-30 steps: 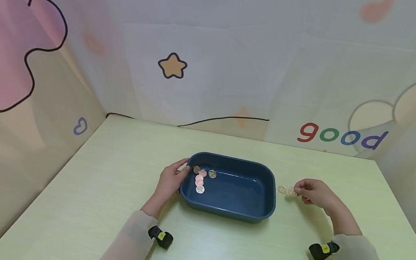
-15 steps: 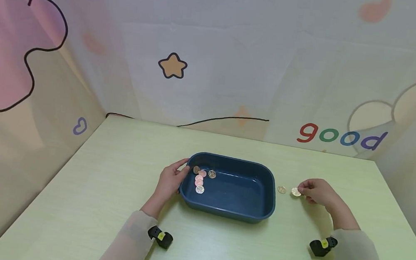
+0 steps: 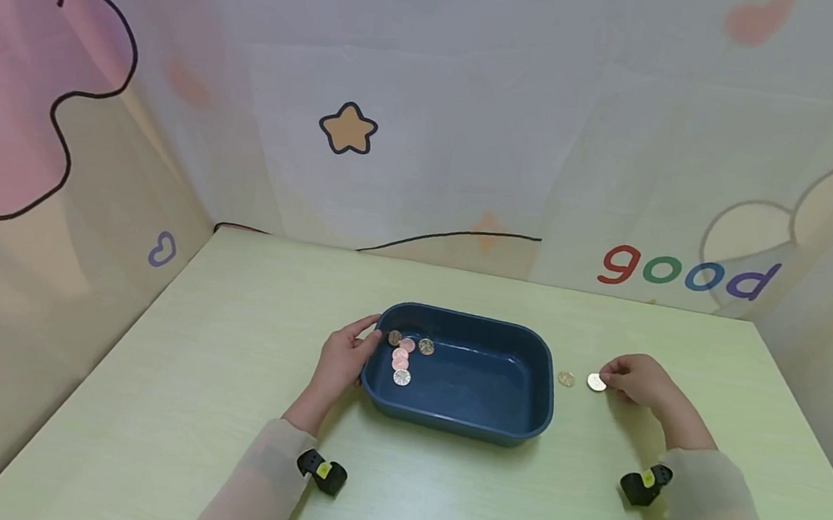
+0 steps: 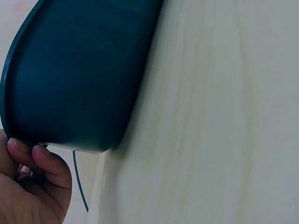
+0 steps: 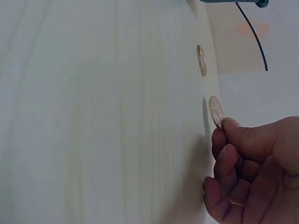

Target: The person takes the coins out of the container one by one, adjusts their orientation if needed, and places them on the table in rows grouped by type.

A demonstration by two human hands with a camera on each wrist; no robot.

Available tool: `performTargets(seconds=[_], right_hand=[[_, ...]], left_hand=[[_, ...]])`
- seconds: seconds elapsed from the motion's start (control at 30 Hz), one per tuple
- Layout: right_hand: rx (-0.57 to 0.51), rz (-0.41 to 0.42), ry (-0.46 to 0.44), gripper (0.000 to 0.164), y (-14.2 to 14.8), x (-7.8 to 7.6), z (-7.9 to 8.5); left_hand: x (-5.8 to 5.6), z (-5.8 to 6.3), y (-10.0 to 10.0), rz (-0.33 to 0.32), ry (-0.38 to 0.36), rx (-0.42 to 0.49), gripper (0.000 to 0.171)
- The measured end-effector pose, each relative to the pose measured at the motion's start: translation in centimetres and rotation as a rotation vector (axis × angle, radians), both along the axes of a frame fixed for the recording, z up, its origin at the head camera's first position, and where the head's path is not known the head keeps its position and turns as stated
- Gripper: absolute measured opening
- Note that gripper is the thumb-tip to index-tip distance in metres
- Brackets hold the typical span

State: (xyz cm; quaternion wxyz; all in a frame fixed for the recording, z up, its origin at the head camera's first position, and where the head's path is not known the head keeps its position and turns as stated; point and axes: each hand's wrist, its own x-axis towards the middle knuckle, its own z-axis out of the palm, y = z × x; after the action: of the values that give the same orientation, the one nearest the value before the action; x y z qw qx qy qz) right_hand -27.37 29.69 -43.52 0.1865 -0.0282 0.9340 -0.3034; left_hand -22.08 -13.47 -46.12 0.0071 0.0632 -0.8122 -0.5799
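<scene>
My right hand (image 3: 642, 380) pinches a coin (image 5: 216, 112) by its edge between thumb and forefinger. The coin is held just off the table, with its shadow beside it in the right wrist view. Another coin (image 3: 566, 379) lies flat on the table between that hand and a dark blue plastic tub (image 3: 476, 425). At the tub's left end, my left hand (image 3: 339, 361) grips the rim, its curled fingertips (image 4: 44, 151) against the end wall in the left wrist view. Several coins lie inside the tub at its left, among them a silvery coin (image 3: 401, 377) and a pinkish coin (image 3: 401, 355).
The pale wood-grain table (image 3: 230, 317) stretches out on both sides of the tub. A printed cloth backdrop (image 3: 442, 154) rises behind and at both sides. Each wrist carries a small black camera (image 3: 641, 488).
My right hand has drawn the pinched coin a little to the right, away from the coin on the table, and more of its face shows. The left hand and tub have stayed put.
</scene>
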Motion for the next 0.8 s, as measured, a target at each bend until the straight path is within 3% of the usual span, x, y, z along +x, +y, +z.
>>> performTargets(seconds=[0.47,0.8], right_hand=[[0.026,0.012,0.005,0.02,0.1,-0.27,-0.06],[0.112,0.017,0.01,0.02,-0.07,-0.8,-0.35]], left_hand=[[-0.03,0.04,0.08,0.001,-0.003,-0.007,0.041],[-0.12,-0.08,0.1,0.005,-0.008,-0.009,0.04]])
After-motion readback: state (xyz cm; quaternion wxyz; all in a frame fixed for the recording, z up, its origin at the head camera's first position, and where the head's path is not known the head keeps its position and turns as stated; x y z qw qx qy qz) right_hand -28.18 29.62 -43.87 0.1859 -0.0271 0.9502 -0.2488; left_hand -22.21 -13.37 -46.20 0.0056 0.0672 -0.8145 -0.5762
